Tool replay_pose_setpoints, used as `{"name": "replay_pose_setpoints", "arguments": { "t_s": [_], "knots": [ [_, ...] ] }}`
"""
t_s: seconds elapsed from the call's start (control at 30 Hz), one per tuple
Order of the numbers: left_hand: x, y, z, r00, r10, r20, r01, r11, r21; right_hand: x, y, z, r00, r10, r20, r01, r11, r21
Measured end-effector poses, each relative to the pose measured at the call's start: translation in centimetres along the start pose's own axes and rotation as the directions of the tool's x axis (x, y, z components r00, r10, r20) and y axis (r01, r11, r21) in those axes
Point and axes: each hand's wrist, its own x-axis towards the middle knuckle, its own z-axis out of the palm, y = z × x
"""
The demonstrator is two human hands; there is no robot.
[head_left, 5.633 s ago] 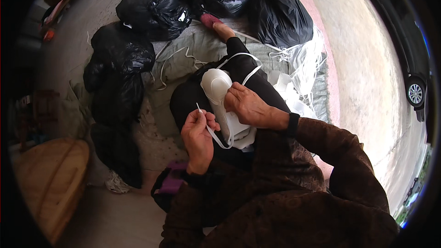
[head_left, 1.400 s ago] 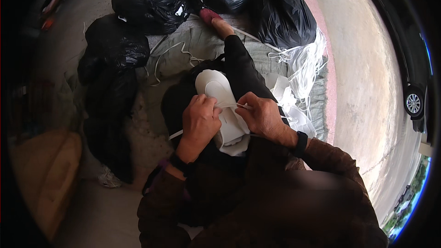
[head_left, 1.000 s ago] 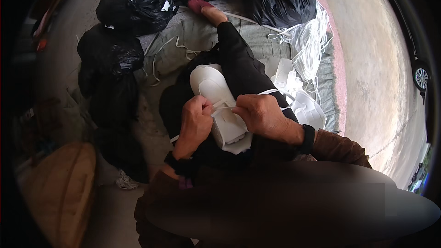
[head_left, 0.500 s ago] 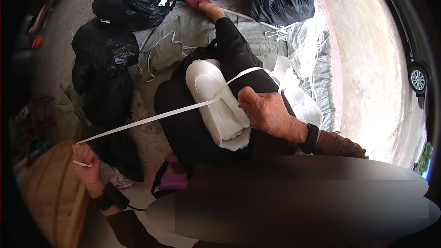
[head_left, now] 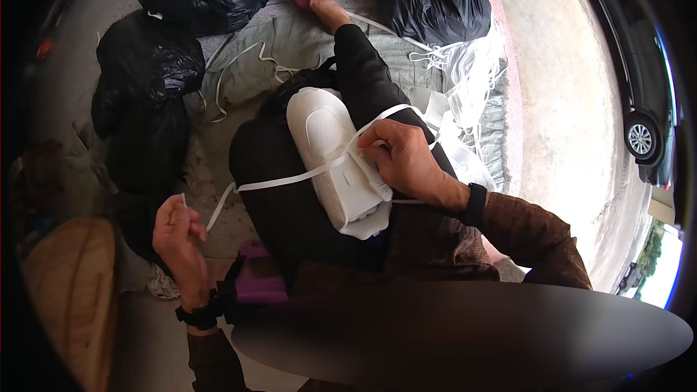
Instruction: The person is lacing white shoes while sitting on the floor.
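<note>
A white shoe upper (head_left: 327, 127) with a rounded toe lies across my dark-trousered lap. A flat white shoelace (head_left: 290, 178) passes through it, one length running left and another looping over to the right. My right hand (head_left: 414, 163) is closed at the right side of the upper, thumb and fingers pinching its edge near the lace; their tips are partly hidden. My left hand (head_left: 180, 239) is raised left of my lap with curled fingers. A white lace tip sticks up from these fingers, and the lace hangs slack between hand and upper.
Several black plastic bags (head_left: 149, 58) stand at the left and far side. A bundle of white laces (head_left: 472, 65) and more white uppers (head_left: 465, 156) lie to the right. A wooden board (head_left: 72, 297) is at the lower left, a parked car (head_left: 639, 80) at the far right.
My left hand has moved right, toward my lap, and its fingers have loosened. The lace, stretched taut before, is now slack. My right hand has shifted slightly up and left along the upper.
</note>
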Motion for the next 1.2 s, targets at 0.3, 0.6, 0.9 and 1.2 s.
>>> {"name": "replay_pose_setpoints", "arguments": {
  "t_s": [0.3,0.6,0.9,1.2],
  "knots": [
    [-3.1,-0.9,13.6,0.745,0.439,0.502,-0.667,0.481,0.570,1.0,-1.1,1.5,0.947,-0.310,0.082,0.319,0.935,-0.153],
    [-1.9,-1.9,14.9,0.679,0.399,0.616,-0.733,0.339,0.589,0.6,-0.3,0.9,0.997,-0.071,0.017,0.070,0.996,0.054],
    [-1.6,-3.8,15.8,0.743,0.255,0.619,-0.668,0.352,0.656,-0.1,0.4,1.0,0.989,-0.149,0.018,0.149,0.989,0.010],
    [-4.2,-1.0,15.6,0.637,0.472,0.610,-0.771,0.389,0.504,0.0,-1.4,-0.7,0.890,-0.386,0.240,0.453,0.807,-0.379]
  ]
}}
